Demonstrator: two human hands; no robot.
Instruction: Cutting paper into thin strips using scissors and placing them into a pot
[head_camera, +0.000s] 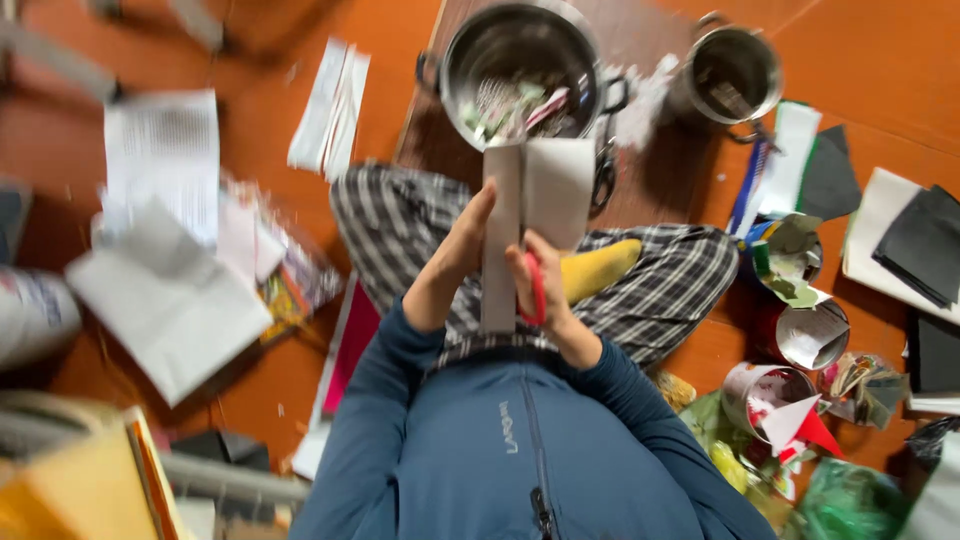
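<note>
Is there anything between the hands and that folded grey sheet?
Nothing visible. The left hand grips the folded grey sheet by its left edge, and the right hand, holding red-handled scissors, touches its lower right side. The big metal pot sits beyond.

Single head-worn view, looking steeply down, close over lap and floor (870, 50)

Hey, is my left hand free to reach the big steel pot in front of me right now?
Probably not: the left hand grips the folded grey paper, which stands between it and the big steel pot.
</note>
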